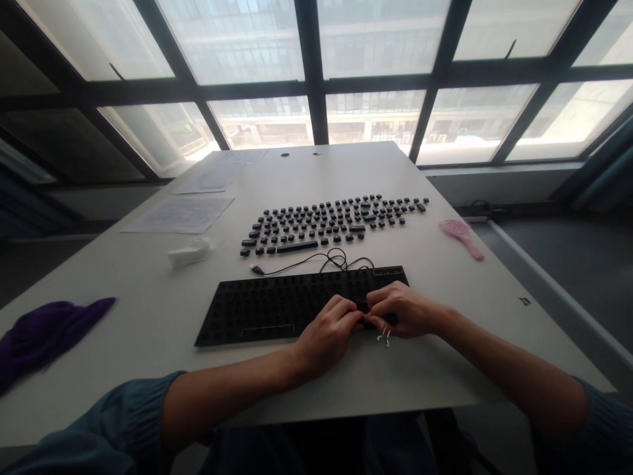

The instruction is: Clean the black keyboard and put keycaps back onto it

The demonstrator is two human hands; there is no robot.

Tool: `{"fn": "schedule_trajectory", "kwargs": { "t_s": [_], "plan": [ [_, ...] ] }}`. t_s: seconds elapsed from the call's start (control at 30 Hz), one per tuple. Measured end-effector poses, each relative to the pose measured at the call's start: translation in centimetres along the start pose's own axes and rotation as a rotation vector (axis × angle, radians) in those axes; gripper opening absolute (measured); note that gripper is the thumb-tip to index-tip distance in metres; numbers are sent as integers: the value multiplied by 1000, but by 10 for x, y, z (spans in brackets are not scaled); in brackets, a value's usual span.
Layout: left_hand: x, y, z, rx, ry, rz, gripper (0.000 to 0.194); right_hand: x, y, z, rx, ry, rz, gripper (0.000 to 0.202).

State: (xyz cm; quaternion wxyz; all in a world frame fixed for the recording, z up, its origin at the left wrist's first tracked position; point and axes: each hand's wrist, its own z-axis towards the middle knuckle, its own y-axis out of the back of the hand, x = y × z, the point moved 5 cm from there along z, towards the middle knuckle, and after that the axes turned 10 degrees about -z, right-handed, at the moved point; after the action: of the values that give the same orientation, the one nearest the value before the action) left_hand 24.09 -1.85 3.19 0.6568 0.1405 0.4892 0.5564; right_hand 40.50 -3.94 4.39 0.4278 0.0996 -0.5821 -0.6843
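A black keyboard (pixel 277 307) with its keycaps off lies in front of me. Over its right part, my left hand (pixel 339 323) and my right hand (pixel 398 309) meet with bent fingers pinched together. Two thin, bent wire ends of a keycap puller (pixel 384 338) stick out below my right hand, which is closed on it. My left fingertips are closed too, but whatever they hold is hidden. Behind the keyboard, the loose black keycaps (pixel 321 221) stand spread in rows. The keyboard's cable (pixel 297 264) lies coiled between them, its USB plug to the left.
Left on the white table (pixel 148 369) are paper sheets (pixel 178 215), a crumpled clear wrapper (pixel 189 253) and a purple cloth (pixel 54 333). A pink hairbrush (pixel 461 236) lies on the right, with a small dark piece (pixel 525 301) nearer the edge. Windows stand behind the table.
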Motion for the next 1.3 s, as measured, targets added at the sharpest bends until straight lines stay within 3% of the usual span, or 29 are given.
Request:
{"fn": "schedule_trajectory", "kwargs": {
  "t_s": [0.17,0.33,0.43,0.57,0.7,0.8,0.87,1.0,1.07,1.13,1.2,1.3],
  "plan": [
    [-7,1,2,65,-82,139,14,0,0,0,-13,-1,5,28],
    [-9,-3,5,278,-92,387,15,0,0,1,-22,0,0,31],
    [-9,-6,7,333,-116,480,17,0,1,0,-27,3,1,31],
    [-4,-7,7,285,-83,400,20,0,1,0,-9,-5,14,32],
    [-2,-1,2,189,26,79,17,0,2,0,-6,-13,24,35],
    [4,16,2,169,155,-257,26,0,2,0,-7,-12,24,35],
    [14,38,8,144,231,-356,36,0,2,0,-8,-17,25,35],
    [31,94,30,-53,239,-180,47,3,5,1,-21,-21,27,32],
    [21,103,36,-78,134,-123,54,1,10,1,-59,-18,58,28],
    [-1,93,33,-22,-14,-118,47,-3,18,-1,-160,-26,119,24],
    [-27,67,24,133,-120,-137,34,-12,27,-4,-308,-63,158,24],
    [-50,24,12,333,-101,-133,32,-23,35,-9,-436,-148,136,25]
  ]
}}
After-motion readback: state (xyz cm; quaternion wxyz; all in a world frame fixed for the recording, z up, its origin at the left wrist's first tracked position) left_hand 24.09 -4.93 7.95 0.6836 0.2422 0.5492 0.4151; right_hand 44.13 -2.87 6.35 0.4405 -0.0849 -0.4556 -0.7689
